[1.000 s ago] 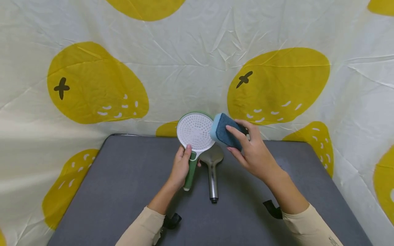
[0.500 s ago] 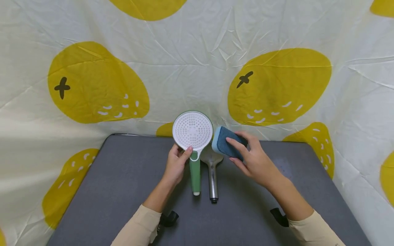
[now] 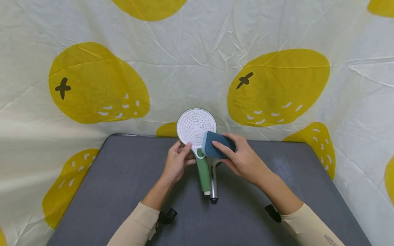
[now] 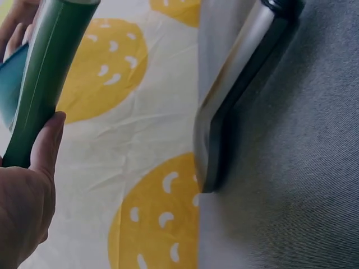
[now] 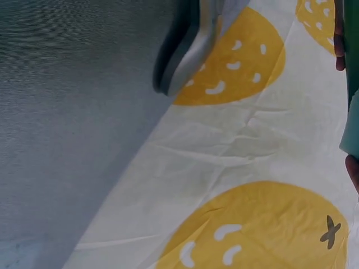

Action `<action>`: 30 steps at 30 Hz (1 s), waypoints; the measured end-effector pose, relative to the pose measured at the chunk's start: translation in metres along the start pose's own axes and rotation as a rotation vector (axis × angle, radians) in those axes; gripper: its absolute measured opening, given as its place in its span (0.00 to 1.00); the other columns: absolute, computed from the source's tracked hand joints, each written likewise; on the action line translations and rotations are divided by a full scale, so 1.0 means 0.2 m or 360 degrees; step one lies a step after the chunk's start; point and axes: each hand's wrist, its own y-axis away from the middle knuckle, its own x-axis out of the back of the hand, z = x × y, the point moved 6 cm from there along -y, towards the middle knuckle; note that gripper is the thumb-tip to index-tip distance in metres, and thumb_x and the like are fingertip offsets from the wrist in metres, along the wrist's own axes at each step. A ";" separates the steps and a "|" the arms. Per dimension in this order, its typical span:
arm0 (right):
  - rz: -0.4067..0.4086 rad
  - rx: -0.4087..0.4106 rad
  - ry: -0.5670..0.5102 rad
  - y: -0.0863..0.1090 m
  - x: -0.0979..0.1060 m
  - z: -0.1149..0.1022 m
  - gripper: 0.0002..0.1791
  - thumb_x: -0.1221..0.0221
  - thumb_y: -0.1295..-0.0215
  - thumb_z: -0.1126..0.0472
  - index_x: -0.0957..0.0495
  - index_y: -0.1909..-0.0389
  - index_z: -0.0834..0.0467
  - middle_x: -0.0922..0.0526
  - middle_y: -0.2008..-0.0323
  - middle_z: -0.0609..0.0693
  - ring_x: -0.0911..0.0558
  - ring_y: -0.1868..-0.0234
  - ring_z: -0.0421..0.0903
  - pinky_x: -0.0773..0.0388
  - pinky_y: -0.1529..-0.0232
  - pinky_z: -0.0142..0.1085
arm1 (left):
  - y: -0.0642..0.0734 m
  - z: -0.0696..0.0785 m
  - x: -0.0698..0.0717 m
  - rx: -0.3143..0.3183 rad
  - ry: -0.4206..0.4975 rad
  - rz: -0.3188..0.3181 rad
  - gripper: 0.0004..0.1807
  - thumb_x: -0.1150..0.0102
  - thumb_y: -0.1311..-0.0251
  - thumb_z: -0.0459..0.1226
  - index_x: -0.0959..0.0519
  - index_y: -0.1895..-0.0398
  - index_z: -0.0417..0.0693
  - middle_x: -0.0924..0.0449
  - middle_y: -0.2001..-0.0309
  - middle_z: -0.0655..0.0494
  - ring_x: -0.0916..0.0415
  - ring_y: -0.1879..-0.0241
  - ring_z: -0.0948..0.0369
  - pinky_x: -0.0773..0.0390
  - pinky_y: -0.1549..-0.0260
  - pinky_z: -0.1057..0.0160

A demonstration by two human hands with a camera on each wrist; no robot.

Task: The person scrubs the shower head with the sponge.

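My left hand [image 3: 176,162] grips a handheld shower head [image 3: 194,124] near its neck, thumb at the lower rim. Its round face is white with small nozzles, and its green handle [image 3: 203,176] points down toward me. A blue two-tone sponge [image 3: 219,146] is pinched by my right hand [image 3: 250,161]. The sponge overlaps the lower right of the face and the neck. Behind them a second, silver shower head [image 3: 213,186] lies on the table, its head mostly hidden. In the left wrist view the green handle [image 4: 53,67] rises past the left thumb.
The grey table [image 3: 129,177] reaches back to a white curtain [image 3: 187,78] printed with yellow fruit. Small damp-looking marks [image 3: 281,167] show on the table at right. A dark strap end [image 3: 167,216] hangs at the left wrist, another [image 3: 272,213] at the right.
The sponge moved down and left, from beside the face onto its lower right and neck. The green handle swung rightward, over part of the silver shower head. The left hand's grip stays near the neck.
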 end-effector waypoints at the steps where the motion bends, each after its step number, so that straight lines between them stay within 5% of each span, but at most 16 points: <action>1: -0.0006 -0.0003 0.0005 -0.01 0.00 0.00 0.27 0.44 0.22 0.50 0.31 0.25 0.48 0.33 0.31 0.69 0.29 0.35 0.67 0.22 0.39 0.60 | 0.00 0.00 -0.01 0.0010 0.0004 -0.0019 0.19 0.51 0.21 0.33 0.31 0.34 0.32 0.14 0.55 0.55 0.11 0.64 0.60 0.12 0.71 0.63; 6: -0.0067 -0.0039 0.0033 -0.07 0.00 0.01 0.39 0.29 0.36 0.61 0.31 0.25 0.47 0.33 0.31 0.68 0.29 0.35 0.66 0.22 0.38 0.58 | -0.02 0.02 -0.02 0.0029 0.0034 -0.0046 0.19 0.55 0.20 0.34 0.32 0.33 0.32 0.16 0.54 0.52 0.11 0.64 0.60 0.11 0.70 0.61; 17: -0.0239 0.0028 -0.0086 -0.10 0.00 -0.07 0.36 0.29 0.36 0.59 0.28 0.27 0.44 0.31 0.31 0.63 0.28 0.36 0.62 0.20 0.40 0.54 | -0.05 0.07 -0.03 -0.0001 -0.0077 -0.0012 0.19 0.52 0.20 0.36 0.29 0.33 0.34 0.19 0.55 0.51 0.12 0.65 0.61 0.11 0.73 0.61; 26: -0.0289 0.0240 -0.0189 0.05 -0.06 -0.20 0.27 0.49 0.21 0.45 0.31 0.25 0.43 0.30 0.31 0.60 0.26 0.37 0.56 0.19 0.41 0.52 | -0.07 0.07 0.00 -0.0003 -0.0203 0.0212 0.18 0.46 0.23 0.35 0.23 0.37 0.34 0.19 0.63 0.53 0.21 0.73 0.62 0.13 0.78 0.64; 30: -0.0310 0.0295 -0.0245 0.13 -0.07 -0.25 0.29 0.41 0.24 0.49 0.32 0.25 0.43 0.31 0.30 0.59 0.28 0.35 0.54 0.20 0.41 0.50 | -0.07 0.06 0.02 0.0021 -0.0289 0.0241 0.18 0.45 0.23 0.36 0.23 0.37 0.35 0.17 0.62 0.53 0.19 0.74 0.62 0.14 0.79 0.64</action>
